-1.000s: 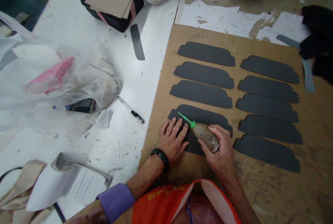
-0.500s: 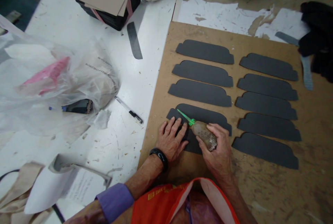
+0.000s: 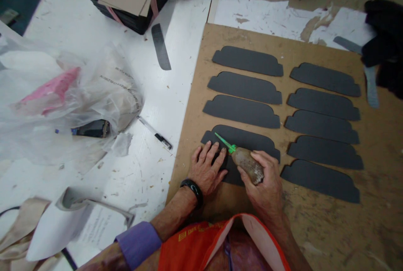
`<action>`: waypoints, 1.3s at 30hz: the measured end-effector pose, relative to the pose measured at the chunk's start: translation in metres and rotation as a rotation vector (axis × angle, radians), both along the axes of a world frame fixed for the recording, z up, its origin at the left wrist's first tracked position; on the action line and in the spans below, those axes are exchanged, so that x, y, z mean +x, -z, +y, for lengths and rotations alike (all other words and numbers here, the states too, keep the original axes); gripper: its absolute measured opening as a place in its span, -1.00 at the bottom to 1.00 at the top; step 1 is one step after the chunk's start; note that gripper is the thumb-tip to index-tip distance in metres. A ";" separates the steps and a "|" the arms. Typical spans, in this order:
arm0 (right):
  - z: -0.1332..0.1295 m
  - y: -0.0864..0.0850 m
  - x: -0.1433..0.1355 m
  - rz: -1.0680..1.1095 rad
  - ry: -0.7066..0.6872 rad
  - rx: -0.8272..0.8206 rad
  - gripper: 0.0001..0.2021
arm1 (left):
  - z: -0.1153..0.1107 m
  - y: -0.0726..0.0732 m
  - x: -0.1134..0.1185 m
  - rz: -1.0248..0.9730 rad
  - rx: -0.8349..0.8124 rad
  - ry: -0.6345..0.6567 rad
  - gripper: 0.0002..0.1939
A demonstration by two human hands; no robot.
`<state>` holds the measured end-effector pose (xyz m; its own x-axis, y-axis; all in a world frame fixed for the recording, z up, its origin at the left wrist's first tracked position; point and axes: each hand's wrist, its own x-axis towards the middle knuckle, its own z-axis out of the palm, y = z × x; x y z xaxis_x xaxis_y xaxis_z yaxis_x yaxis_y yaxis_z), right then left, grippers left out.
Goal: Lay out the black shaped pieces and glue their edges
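Note:
Two columns of flat dark grey cut pieces [image 3: 248, 61] lie on the brown board [image 3: 189, 136]. My left hand [image 3: 208, 168] rests palm down with fingers spread over the lowest piece of the left column, fingertips reaching the edge of the piece above. In my right hand [image 3: 262, 174] is a brownish bottle [image 3: 248, 164] with a long green nozzle [image 3: 224, 142]. The nozzle points up and left over the dark piece [image 3: 252, 138] above my left fingers. Whether its tip touches that piece I cannot tell. Part of the lowest piece is hidden under my hands.
To the left, a pen [image 3: 154, 132], a plastic bag [image 3: 103, 82] and an open notebook [image 3: 97, 224] lie on the white table [image 3: 157, 103]. A banded dark stack [image 3: 132, 19] stands at the back left. Black material [image 3: 382, 35] lies at the far right.
The view has shifted slightly, so things at the left appear a little further left. Both hands and the bottle have hardly moved.

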<state>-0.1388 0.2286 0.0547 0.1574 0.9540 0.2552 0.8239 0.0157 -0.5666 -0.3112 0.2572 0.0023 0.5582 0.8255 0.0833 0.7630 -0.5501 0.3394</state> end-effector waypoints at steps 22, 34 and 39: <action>0.002 -0.006 -0.006 -0.024 0.111 -0.001 -0.63 | 0.002 -0.002 0.000 0.002 -0.004 -0.008 -0.46; -0.009 -0.010 0.015 -0.046 0.201 0.000 -0.62 | 0.003 -0.001 0.001 -0.004 -0.003 -0.008 -0.46; -0.016 -0.011 0.025 -0.058 0.249 -0.016 -0.63 | 0.003 -0.003 0.002 0.008 -0.019 -0.015 -0.48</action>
